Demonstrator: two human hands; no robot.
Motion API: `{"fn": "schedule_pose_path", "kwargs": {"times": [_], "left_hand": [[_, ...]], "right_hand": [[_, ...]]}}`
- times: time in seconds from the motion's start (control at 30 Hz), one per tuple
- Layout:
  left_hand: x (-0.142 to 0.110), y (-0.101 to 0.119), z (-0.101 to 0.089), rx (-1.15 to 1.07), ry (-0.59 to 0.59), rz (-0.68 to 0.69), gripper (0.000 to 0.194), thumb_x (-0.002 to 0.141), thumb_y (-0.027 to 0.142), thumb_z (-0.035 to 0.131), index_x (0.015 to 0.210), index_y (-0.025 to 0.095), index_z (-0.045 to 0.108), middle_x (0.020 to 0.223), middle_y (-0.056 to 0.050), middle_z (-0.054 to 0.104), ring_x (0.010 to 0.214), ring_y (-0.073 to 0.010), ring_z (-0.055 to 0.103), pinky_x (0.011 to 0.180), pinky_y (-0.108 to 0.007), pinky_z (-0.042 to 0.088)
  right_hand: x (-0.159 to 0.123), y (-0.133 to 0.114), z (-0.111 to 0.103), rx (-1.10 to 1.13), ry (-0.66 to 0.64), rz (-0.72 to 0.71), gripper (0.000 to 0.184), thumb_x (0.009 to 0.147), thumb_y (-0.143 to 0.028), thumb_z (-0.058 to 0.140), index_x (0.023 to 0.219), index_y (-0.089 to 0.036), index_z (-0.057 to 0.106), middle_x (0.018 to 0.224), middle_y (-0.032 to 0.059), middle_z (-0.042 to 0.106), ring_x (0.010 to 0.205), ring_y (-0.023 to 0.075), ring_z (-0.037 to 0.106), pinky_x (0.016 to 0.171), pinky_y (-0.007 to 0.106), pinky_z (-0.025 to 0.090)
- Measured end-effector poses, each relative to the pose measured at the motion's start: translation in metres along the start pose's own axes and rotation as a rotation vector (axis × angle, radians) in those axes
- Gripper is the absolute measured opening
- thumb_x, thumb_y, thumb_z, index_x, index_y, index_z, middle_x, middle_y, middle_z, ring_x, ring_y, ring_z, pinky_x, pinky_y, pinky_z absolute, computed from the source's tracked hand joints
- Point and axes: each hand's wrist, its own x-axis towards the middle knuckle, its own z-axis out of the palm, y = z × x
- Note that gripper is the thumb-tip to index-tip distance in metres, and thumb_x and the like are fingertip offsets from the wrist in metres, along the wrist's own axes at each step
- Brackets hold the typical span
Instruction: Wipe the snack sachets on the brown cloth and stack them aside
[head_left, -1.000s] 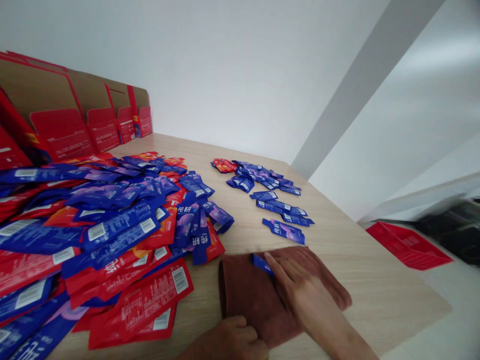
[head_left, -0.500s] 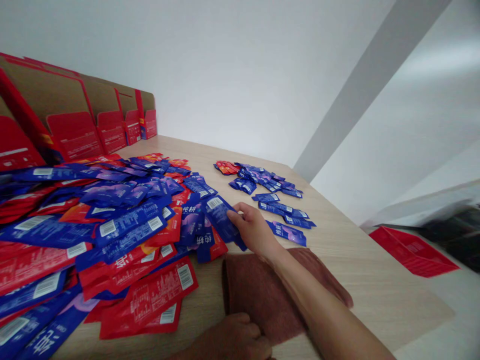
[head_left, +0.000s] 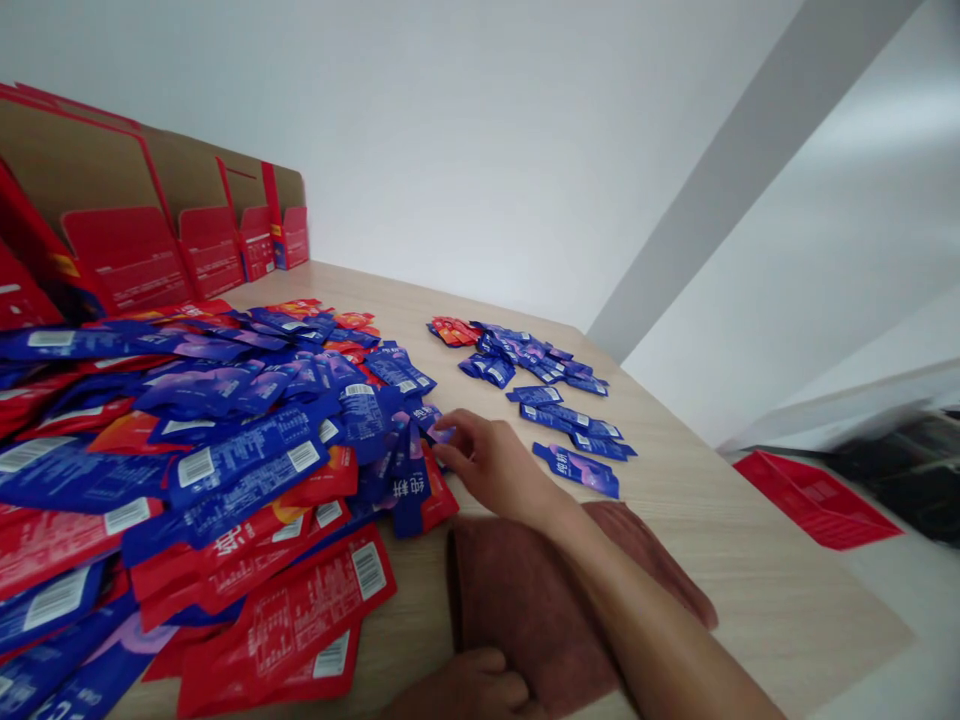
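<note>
My right hand [head_left: 491, 465] reaches over a brown cloth [head_left: 517, 590] to the near edge of a big heap of blue and red packets [head_left: 225, 450]. Its fingers are curled and pinch a blue packet [head_left: 435, 428] at the heap's edge. My left hand [head_left: 465, 692] shows only in part at the bottom edge. Its fingers are curled on the cloth's near edge. The cloth lies folded on the wooden table [head_left: 720, 560].
A smaller group of blue packets [head_left: 547, 385], with a few red ones at its far end, lies spread beyond my right hand. Flat red and brown cartons [head_left: 150, 230] lean along the wall at the left. A red tray [head_left: 814, 497] sits on the floor to the right.
My right hand left the cloth, where it touched a small blue packet, and went forward to the heap's edge. It now grips a packet there. My left hand stayed on the cloth.
</note>
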Motion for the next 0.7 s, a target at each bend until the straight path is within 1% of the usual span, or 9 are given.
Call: {"fn": "schedule_pose_path", "kwargs": {"times": [0.07, 0.1, 0.13, 0.2, 0.27, 0.37, 0.47, 0.6, 0.7], "left_hand": [[0.0, 0.001, 0.0, 0.001, -0.001, 0.006, 0.043, 0.093, 0.033, 0.093, 0.08, 0.018, 0.055, 0.071, 0.008, 0.061, 0.056, -0.011, 0.049, 0.055, -0.028, 0.036], [0.0, 0.001, 0.0, 0.004, -0.004, 0.003, 0.043, 0.095, 0.033, 0.091, 0.079, 0.018, 0.053, 0.071, 0.008, 0.061, 0.056, -0.0109, 0.048, 0.055, -0.028, 0.036], [0.0, 0.002, 0.0, 0.008, -0.007, -0.001, 0.043, 0.097, 0.032, 0.089, 0.078, 0.018, 0.052, 0.07, 0.008, 0.06, 0.055, -0.0108, 0.047, 0.055, -0.028, 0.035], [0.001, 0.003, -0.001, 0.02, -0.003, -0.011, 0.044, 0.099, 0.031, 0.086, 0.077, 0.019, 0.051, 0.068, 0.008, 0.058, 0.052, -0.0108, 0.043, 0.054, -0.028, 0.035], [0.001, 0.004, -0.002, 0.038, 0.004, -0.018, 0.045, 0.1, 0.032, 0.085, 0.075, 0.019, 0.049, 0.065, 0.008, 0.056, 0.051, -0.0112, 0.039, 0.054, -0.028, 0.034], [0.002, 0.004, -0.003, 0.067, 0.018, -0.038, 0.05, 0.099, 0.034, 0.087, 0.072, 0.02, 0.046, 0.064, 0.008, 0.055, 0.051, -0.0114, 0.039, 0.054, -0.028, 0.034], [0.002, 0.003, -0.006, 0.095, 0.062, -0.042, 0.056, 0.095, 0.037, 0.091, 0.069, 0.02, 0.044, 0.063, 0.008, 0.055, 0.049, -0.0108, 0.038, 0.053, -0.028, 0.034], [0.004, 0.001, -0.011, 0.114, 0.203, -0.036, 0.06, 0.087, 0.04, 0.097, 0.067, 0.02, 0.044, 0.062, 0.01, 0.056, 0.049, -0.0096, 0.037, 0.053, -0.026, 0.036], [0.005, -0.001, -0.011, 0.099, 0.295, -0.062, 0.06, 0.085, 0.046, 0.098, 0.068, 0.02, 0.047, 0.062, 0.009, 0.057, 0.049, -0.0092, 0.037, 0.053, -0.025, 0.038]], "right_hand": [[-0.019, 0.025, -0.032, -0.218, -0.048, 0.03, 0.023, 0.101, -0.025, 0.067, 0.124, -0.022, 0.072, 0.09, 0.002, 0.079, 0.075, 0.0171, 0.071, 0.071, 0.028, 0.051], [-0.027, 0.039, -0.048, -0.36, -0.063, 0.076, 0.03, 0.1, -0.024, 0.067, 0.129, -0.022, 0.071, 0.099, 0.0046, 0.08, 0.083, 0.0186, 0.074, 0.078, 0.029, 0.054], [-0.036, 0.052, -0.064, -0.503, -0.076, 0.125, 0.039, 0.098, -0.021, 0.067, 0.136, -0.022, 0.069, 0.113, 0.0076, 0.081, 0.097, 0.0209, 0.076, 0.088, 0.031, 0.057], [-0.052, 0.079, -0.09, -0.635, -0.074, 0.212, 0.053, 0.088, -0.011, 0.068, 0.141, -0.018, 0.068, 0.13, 0.015, 0.077, 0.119, 0.0292, 0.073, 0.104, 0.04, 0.055], [-0.065, 0.1, -0.103, -0.698, -0.083, 0.293, 0.059, 0.08, -0.005, 0.066, 0.139, -0.015, 0.07, 0.132, 0.0193, 0.076, 0.124, 0.035, 0.072, 0.107, 0.046, 0.055], [-0.074, 0.12, -0.102, -0.767, -0.1, 0.378, 0.054, 0.08, -0.004, 0.062, 0.131, -0.014, 0.074, 0.124, 0.02, 0.079, 0.114, 0.0341, 0.076, 0.1, 0.043, 0.057], [-0.073, 0.128, -0.094, -0.813, -0.053, 0.421, 0.04, 0.091, -0.007, 0.054, 0.124, -0.014, 0.076, 0.118, 0.0199, 0.08, 0.107, 0.0321, 0.078, 0.092, 0.039, 0.057], [-0.072, 0.12, -0.094, -0.814, 0.095, 0.448, 0.038, 0.101, -0.014, 0.047, 0.13, -0.012, 0.072, 0.108, 0.0225, 0.081, 0.099, 0.036, 0.08, 0.087, 0.044, 0.058], [-0.087, 0.106, -0.091, -0.759, 0.222, 0.419, 0.04, 0.107, -0.024, 0.044, 0.139, -0.012, 0.065, 0.118, 0.0219, 0.08, 0.108, 0.034, 0.078, 0.093, 0.043, 0.057]]}}
